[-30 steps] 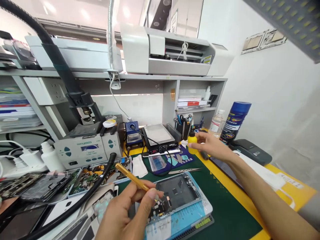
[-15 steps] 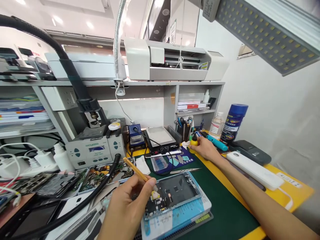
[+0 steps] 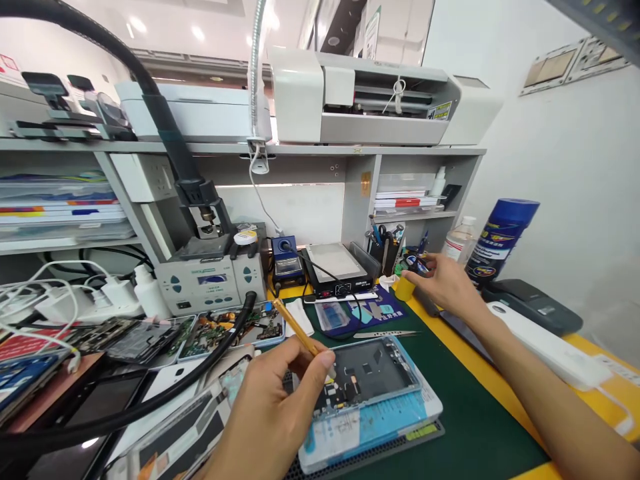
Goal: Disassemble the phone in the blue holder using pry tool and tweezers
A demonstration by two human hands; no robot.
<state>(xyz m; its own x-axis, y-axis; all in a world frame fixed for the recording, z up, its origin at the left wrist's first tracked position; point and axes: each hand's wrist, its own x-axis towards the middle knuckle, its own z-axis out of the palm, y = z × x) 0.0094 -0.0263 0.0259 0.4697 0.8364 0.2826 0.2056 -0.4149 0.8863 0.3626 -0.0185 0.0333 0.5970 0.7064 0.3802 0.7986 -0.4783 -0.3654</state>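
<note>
My left hand is closed around a thin gold pen-like tool, its tip resting at the left edge of an opened phone. The phone lies back-off on a blue work pad on the green mat. My right hand reaches to the back of the bench, its fingers curled round a small dark object I cannot make out, just above a small yellow bottle and beside a tool holder.
Tweezers lie behind the phone. A hot-air station, a heating plate and trays of phone parts line the back left. A black hose crosses front left. Right: a blue spray can and a long white device.
My right hand has lifted from the yellow bottle's base towards the tool holder and closed on a small dark object. The view shifted left; my left hand keeps the gold tool on the phone.
</note>
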